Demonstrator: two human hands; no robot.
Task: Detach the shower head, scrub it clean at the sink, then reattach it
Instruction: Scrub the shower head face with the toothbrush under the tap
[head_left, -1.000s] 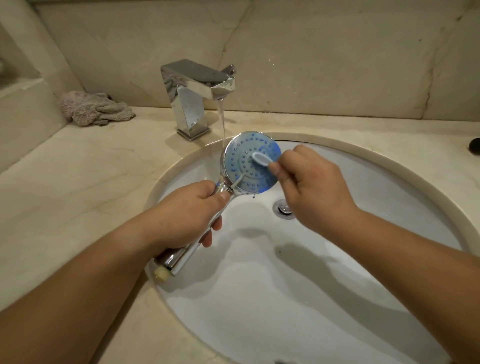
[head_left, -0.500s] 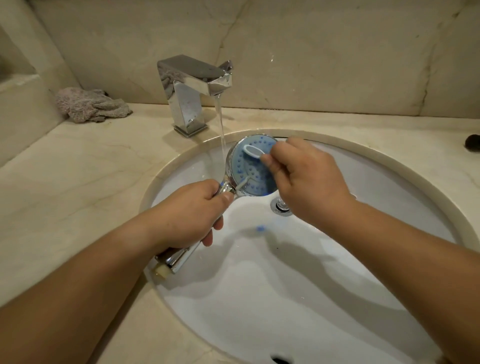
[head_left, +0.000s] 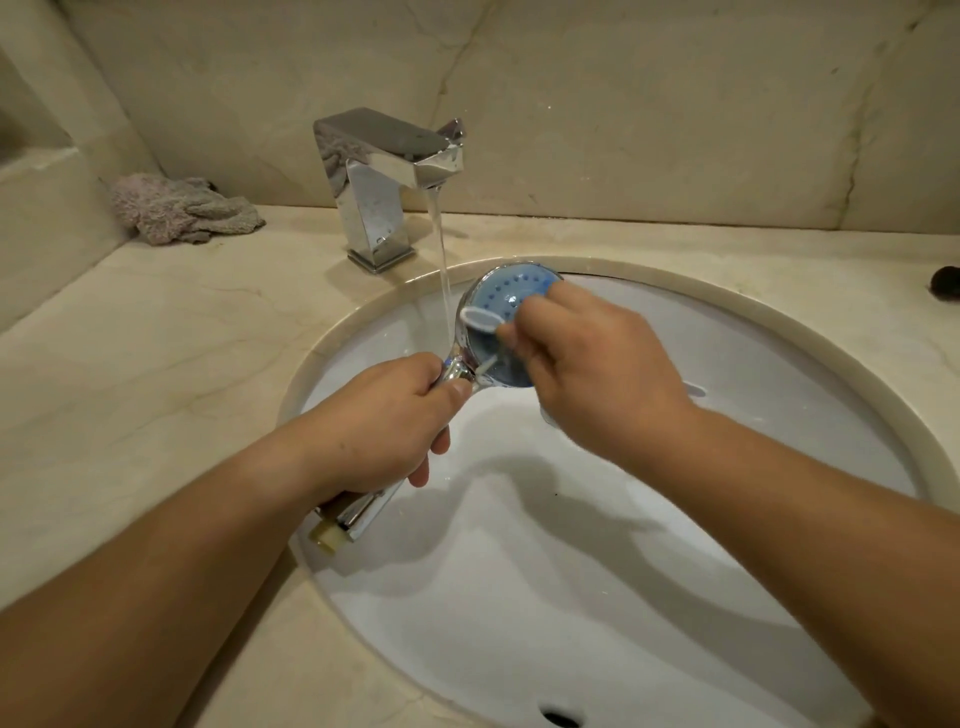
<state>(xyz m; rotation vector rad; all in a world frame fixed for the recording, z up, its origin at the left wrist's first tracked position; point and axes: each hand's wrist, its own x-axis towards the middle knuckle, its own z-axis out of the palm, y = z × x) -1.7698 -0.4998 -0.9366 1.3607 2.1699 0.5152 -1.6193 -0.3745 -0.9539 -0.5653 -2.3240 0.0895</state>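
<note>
The chrome shower head (head_left: 506, 299) with its blue nozzle face is held over the white sink (head_left: 649, 545), face turned toward me. My left hand (head_left: 384, 426) grips its chrome handle, whose threaded end sticks out below my wrist. My right hand (head_left: 597, 374) pinches a small white brush (head_left: 480, 318), whose head lies on the left edge of the blue face. My right hand covers the right part of the face. Water runs from the chrome faucet (head_left: 387, 176) just left of the shower head.
A crumpled pinkish-grey cloth (head_left: 182, 208) lies on the marble counter (head_left: 130, 364) at the back left. A dark object (head_left: 945, 283) sits at the counter's far right edge. The marble wall rises close behind the faucet. An overflow hole (head_left: 560, 719) shows at the sink's near rim.
The brush head has slid from the upper middle of the blue face to its left edge, my right hand following. The left hand keeps its grip on the handle.
</note>
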